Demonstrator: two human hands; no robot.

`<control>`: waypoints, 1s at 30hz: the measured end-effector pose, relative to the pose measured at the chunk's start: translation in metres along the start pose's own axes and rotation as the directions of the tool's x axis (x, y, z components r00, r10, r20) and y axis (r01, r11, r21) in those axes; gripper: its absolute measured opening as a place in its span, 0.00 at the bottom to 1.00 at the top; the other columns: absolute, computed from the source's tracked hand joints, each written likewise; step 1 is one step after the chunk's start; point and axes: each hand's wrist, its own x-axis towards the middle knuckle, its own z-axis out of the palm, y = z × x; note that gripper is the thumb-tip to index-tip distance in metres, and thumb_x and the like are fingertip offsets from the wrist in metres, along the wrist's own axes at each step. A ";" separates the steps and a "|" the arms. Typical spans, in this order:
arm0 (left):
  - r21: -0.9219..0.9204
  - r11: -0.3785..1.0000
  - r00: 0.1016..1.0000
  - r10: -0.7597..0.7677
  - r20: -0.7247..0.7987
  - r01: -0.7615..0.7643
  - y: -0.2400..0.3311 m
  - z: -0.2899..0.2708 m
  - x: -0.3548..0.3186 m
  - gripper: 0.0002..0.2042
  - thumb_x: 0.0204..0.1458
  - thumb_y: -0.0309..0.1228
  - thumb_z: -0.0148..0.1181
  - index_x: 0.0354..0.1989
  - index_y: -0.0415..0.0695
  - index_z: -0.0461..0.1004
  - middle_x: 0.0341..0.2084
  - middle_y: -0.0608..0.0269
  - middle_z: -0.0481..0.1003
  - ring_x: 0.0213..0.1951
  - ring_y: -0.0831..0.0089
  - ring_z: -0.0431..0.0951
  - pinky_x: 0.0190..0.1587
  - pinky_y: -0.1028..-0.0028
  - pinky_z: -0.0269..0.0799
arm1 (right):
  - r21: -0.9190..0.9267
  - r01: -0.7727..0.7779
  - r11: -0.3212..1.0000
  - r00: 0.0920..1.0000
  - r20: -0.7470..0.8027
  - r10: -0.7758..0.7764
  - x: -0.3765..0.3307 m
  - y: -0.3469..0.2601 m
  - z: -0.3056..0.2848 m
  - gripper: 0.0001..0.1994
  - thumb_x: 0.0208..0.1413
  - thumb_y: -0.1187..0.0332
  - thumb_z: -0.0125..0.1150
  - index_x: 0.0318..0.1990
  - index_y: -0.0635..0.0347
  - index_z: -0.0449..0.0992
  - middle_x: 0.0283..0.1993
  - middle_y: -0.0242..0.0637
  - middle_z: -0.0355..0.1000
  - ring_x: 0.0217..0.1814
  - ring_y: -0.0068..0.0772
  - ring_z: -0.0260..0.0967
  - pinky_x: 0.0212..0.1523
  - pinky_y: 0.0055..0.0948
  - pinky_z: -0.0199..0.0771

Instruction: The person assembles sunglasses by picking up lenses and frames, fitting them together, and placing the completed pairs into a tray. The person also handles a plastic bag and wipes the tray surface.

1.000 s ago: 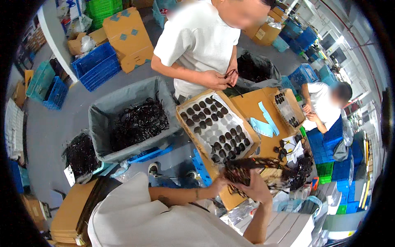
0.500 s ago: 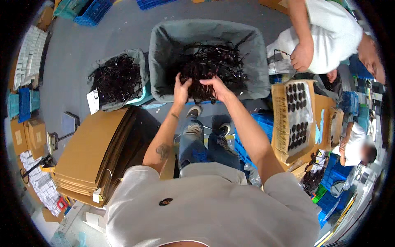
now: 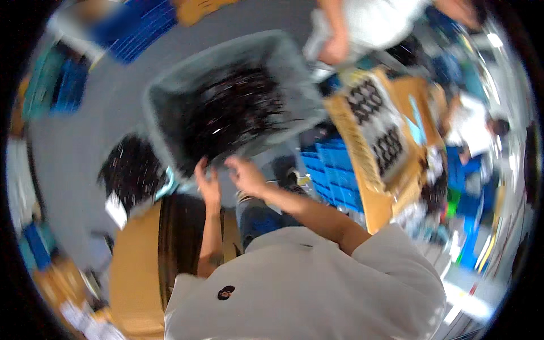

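A large grey-lined bin [image 3: 161, 133] holds a tangled heap of thin, dark, shiny pieces [image 3: 232, 107], blurred too much to name their kind. At the bin's near edge, my left hand [image 3: 208, 182] has its thumb and fingers apart, with nothing visible in it. My right hand [image 3: 247, 175] is close beside it on the right, its fingers bent but spread, also with nothing visible in it. Whether the fingertips touch the bin's rim cannot be told. To the left, a smaller container holds more dark pieces [image 3: 133, 170], with a white tag [image 3: 116, 211] on its front.
Stacked flat cardboard [image 3: 133, 272] stands at my near left. On the right are blue crates [image 3: 334, 170] and an open carton [image 3: 362, 170] with rows of dark round pieces. A co-worker's arm [image 3: 335, 34] is beyond the bin; another person [image 3: 473, 124] is farther right.
The view has turned and blurred, so the bin appears tilted and farther left. My hands have come out of the dark heap to the bin's near edge.
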 end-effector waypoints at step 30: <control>-0.067 0.997 0.326 0.052 0.944 0.034 0.328 0.381 -0.225 0.08 0.64 0.27 0.51 0.47 0.37 0.72 0.35 0.59 0.79 0.32 0.77 0.76 0.34 0.77 0.72 | 0.380 -0.569 0.729 -0.414 -0.899 0.145 -0.459 0.360 -0.651 0.15 0.62 0.59 0.53 0.42 0.63 0.75 0.30 0.54 0.75 0.39 0.57 0.75 0.38 0.48 0.72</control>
